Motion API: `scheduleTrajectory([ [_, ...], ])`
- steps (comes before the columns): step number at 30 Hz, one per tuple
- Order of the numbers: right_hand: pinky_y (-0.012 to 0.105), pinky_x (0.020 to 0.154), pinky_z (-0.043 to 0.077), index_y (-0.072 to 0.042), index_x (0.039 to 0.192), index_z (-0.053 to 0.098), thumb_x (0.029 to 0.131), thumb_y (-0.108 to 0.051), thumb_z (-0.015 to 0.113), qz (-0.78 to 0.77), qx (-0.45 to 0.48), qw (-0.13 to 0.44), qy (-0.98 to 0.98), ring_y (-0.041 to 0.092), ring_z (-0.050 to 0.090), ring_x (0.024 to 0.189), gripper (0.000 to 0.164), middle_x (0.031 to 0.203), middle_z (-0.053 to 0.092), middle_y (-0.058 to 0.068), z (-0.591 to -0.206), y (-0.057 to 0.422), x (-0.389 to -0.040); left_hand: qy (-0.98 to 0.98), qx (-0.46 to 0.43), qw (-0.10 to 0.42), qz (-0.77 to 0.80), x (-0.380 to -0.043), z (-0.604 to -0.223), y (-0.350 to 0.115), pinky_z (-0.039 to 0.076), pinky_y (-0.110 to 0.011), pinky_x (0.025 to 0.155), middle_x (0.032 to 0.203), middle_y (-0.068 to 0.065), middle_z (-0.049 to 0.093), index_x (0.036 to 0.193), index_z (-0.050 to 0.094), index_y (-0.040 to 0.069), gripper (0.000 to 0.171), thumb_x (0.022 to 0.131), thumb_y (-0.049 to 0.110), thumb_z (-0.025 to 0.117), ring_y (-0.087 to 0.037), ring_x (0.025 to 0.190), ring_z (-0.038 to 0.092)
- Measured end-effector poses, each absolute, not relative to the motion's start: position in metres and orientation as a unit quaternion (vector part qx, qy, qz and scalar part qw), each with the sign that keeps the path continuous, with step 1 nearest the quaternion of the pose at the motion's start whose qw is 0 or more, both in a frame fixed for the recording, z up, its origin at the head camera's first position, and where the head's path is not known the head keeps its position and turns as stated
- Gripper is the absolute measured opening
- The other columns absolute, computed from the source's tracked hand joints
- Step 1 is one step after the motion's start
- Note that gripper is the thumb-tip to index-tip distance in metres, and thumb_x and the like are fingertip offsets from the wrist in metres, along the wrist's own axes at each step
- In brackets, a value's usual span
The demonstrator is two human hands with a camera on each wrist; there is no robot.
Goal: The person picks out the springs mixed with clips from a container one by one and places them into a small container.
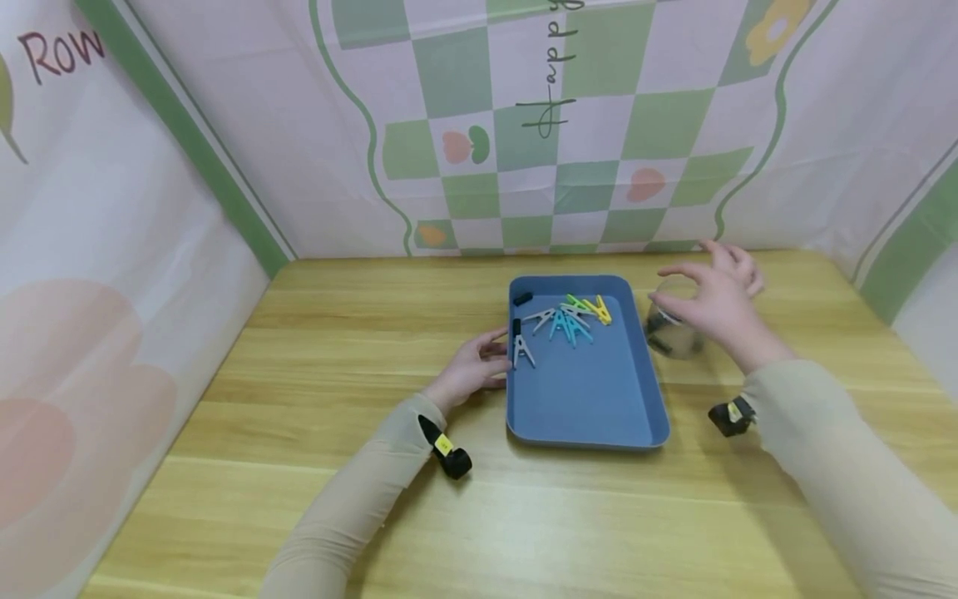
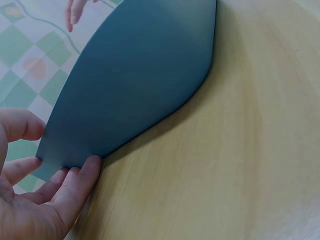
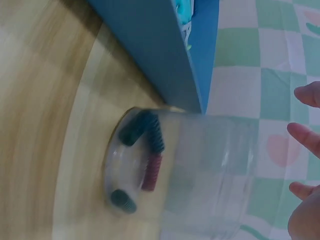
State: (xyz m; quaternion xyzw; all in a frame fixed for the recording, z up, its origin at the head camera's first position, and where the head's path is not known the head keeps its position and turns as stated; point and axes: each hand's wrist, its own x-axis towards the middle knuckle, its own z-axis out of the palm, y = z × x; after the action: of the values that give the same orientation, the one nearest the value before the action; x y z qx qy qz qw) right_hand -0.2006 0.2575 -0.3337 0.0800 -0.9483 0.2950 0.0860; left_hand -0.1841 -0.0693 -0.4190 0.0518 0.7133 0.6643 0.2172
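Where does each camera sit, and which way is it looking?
Head: on the head, facing forward and down at the tray; left hand, right hand and sleeves show.
Left wrist: on that wrist, facing the tray's outside; left fingers and right fingertips show.
Right wrist: on that wrist, facing the jar beside the tray; right fingers show.
Both wrist views share the tray.

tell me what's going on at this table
Someone's left hand is touching the left side of a blue tray on a wooden table. Their right hand is over a clear jar, fingers spread and not gripping it. The jar stands to the right of the tray, with some dark pieces and a reddish piece inside. In the tray lie several coloured clips and two small black pieces.
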Motion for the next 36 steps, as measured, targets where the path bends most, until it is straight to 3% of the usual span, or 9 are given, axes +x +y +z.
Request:
scheduleTrajectory([
  [13, 0.065, 0.104, -0.024, -0.001, 0.117, 0.063, 0.081, -0.028, 0.072, 0.285, 0.118, 0.073, -0.948, 0.045, -0.013, 0.139, 0.046, 0.158, 0.002, 0.020, -0.325, 0.209, -0.202, 0.717, 0.048, 0.214, 0.662, -0.185, -0.421, -0.069, 0.056, -0.037, 0.089, 0.138, -0.022, 0.044, 0.147, 0.033, 0.011, 0.061, 0.091, -0.002, 0.054, -0.034, 0.122, 0.051],
  [36, 0.068, 0.105, -0.016, -0.008, 0.119, 0.064, 0.083, -0.029, 0.072, 0.255, 0.146, 0.007, -0.956, 0.046, -0.011, 0.140, 0.043, 0.156, 0.004, 0.022, -0.376, 0.140, -0.232, 0.704, 0.040, 0.219, 0.674, -0.185, -0.421, -0.069, 0.056, -0.036, 0.089, 0.137, -0.020, 0.046, 0.147, 0.034, 0.011, 0.061, 0.091, -0.001, 0.056, -0.032, 0.121, 0.052],
])
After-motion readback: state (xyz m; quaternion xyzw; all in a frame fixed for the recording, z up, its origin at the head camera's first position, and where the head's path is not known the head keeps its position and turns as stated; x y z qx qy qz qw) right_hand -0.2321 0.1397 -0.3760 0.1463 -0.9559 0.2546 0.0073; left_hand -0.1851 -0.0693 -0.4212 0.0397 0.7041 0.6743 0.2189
